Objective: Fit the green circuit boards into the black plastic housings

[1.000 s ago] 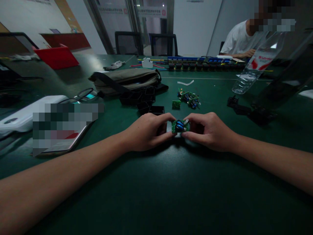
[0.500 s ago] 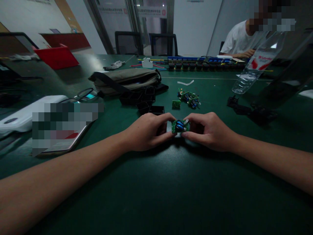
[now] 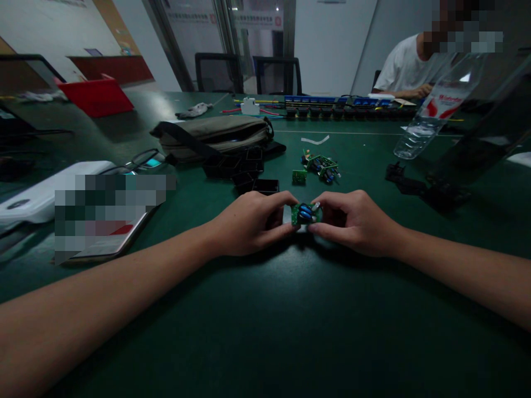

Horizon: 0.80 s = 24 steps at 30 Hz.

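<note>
Between my two hands, just above the green table [image 3: 307,320], is a small green circuit board [image 3: 306,213] with blue, rounded components on its face. My left hand [image 3: 261,221] pinches its left edge between thumb and fingers. The right edge is gripped by my right hand [image 3: 350,221] in the same way. Parts of the board are covered by the fingertips. Beyond my hands lie a small flat green board [image 3: 299,177] and a cluster of populated circuit boards [image 3: 321,166]. Several black plastic boxes [image 3: 265,186] sit past my left hand.
A grey-brown bag [image 3: 215,135] lies behind the black boxes. Left are a phone-like device [image 3: 112,226], a white case [image 3: 50,190] and glasses [image 3: 143,160]. At right stand a clear bottle [image 3: 435,116] and black parts [image 3: 427,188]. A person [image 3: 400,63] sits across the table.
</note>
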Each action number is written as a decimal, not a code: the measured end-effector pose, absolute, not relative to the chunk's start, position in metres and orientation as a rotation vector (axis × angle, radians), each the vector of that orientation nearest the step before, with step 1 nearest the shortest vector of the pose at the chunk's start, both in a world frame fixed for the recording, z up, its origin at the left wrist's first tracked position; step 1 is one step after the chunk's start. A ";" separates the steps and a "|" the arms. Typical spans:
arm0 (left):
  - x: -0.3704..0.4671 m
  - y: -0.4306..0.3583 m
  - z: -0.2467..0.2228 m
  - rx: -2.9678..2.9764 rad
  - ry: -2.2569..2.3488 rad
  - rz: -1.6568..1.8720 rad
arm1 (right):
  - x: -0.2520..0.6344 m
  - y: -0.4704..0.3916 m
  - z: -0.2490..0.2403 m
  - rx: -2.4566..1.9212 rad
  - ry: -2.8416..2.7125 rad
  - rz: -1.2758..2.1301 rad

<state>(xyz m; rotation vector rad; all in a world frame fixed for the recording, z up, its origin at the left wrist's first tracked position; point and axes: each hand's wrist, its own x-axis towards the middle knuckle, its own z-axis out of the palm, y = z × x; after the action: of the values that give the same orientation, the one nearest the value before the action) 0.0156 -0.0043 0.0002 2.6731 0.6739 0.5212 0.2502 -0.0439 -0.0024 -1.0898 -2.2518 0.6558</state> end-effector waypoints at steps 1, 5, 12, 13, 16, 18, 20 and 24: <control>0.016 -0.004 0.000 2.672 0.672 0.524 | 0.250 -0.044 -0.003 -1.089 -2.251 0.654; 0.016 -0.004 0.000 2.671 0.656 0.530 | 0.250 -0.044 -0.003 -1.079 -2.257 0.653; 0.016 -0.005 0.000 2.672 0.669 0.511 | 0.250 -0.043 -0.003 -1.076 -2.253 0.651; 0.016 -0.005 0.001 2.672 0.672 0.509 | 0.250 -0.043 -0.003 -1.075 -2.253 0.655; 0.015 -0.005 0.000 2.675 0.670 0.507 | 0.250 -0.044 -0.003 -1.078 -2.257 0.658; 0.015 -0.004 0.000 2.679 0.666 0.506 | 0.250 -0.044 -0.003 -1.078 -2.259 0.652; 0.015 -0.004 0.000 2.685 0.666 0.507 | 0.250 -0.044 -0.003 -1.074 -2.259 0.647; 0.016 -0.003 0.000 2.689 0.675 0.505 | 0.250 -0.044 -0.003 -1.072 -2.254 0.655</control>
<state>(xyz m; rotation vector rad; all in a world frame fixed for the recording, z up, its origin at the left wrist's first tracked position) 0.0155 -0.0035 -0.0005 2.6892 0.6746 0.5050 0.2505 -0.0439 -0.0030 -1.0715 -2.2535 0.6547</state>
